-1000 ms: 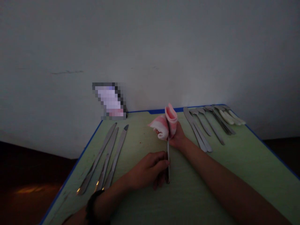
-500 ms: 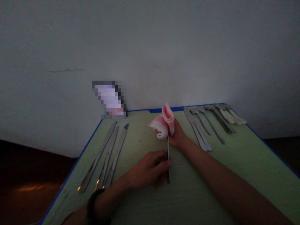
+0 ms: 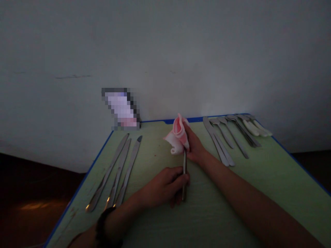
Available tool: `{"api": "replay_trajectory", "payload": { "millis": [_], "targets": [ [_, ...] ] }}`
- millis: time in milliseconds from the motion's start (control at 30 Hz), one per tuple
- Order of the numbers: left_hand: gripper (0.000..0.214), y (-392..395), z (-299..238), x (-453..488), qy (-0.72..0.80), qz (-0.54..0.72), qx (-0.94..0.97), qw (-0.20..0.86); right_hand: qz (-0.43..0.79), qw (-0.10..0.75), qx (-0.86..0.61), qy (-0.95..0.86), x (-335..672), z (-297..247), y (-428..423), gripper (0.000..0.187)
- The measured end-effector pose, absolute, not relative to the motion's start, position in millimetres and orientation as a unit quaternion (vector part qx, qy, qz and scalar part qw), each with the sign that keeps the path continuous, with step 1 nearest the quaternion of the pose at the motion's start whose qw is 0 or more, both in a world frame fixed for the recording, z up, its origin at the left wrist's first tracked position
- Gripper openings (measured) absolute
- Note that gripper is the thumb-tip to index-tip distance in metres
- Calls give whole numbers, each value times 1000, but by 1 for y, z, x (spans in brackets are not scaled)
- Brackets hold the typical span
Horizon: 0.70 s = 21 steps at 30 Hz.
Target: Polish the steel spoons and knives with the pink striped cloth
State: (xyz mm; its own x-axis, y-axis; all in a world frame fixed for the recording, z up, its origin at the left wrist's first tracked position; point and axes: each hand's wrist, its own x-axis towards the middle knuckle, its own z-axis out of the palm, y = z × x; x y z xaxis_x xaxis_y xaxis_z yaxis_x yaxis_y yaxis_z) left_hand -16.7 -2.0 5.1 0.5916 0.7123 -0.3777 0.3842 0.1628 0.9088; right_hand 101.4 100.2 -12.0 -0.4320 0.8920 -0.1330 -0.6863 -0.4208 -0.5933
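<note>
Over the middle of the table, my left hand (image 3: 172,184) grips the metal handle of a piece of cutlery (image 3: 184,172) between thumb and fingers. The handle points toward me, and its far end is hidden inside a folded pink-and-white cloth (image 3: 178,132). My right hand (image 3: 194,146) is closed around the cloth from the right, wrapping it about the hidden end; most of its fingers are behind the cloth. Because that end is covered, its kind does not show. Several table knives (image 3: 130,165) lie to the left of my left hand.
Right of my right hand lie more knives (image 3: 217,143), several spoons (image 3: 234,136) and some cutlery with white handles (image 3: 254,129). A blurred-out device (image 3: 120,108) leans on the wall at the back left. The green table (image 3: 155,224) has a blue edge and meets the wall.
The cutlery handle has turned about its length, showing a broader side. The cloth and my right hand's fingers have rolled slightly to the left. My left hand has barely moved.
</note>
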Motion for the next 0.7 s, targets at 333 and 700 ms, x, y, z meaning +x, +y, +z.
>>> {"api": "replay_trajectory", "payload": {
  "millis": [333, 700],
  "targets": [
    [25, -6, 10, -18, 385, 89, 743, 540, 805, 501, -248, -201, 110, -16, 109, 35],
    [35, -10, 6, -8, 436, 214, 633, 603, 714, 604, -315, -162, 114, -17, 112, 40]
  ]
}}
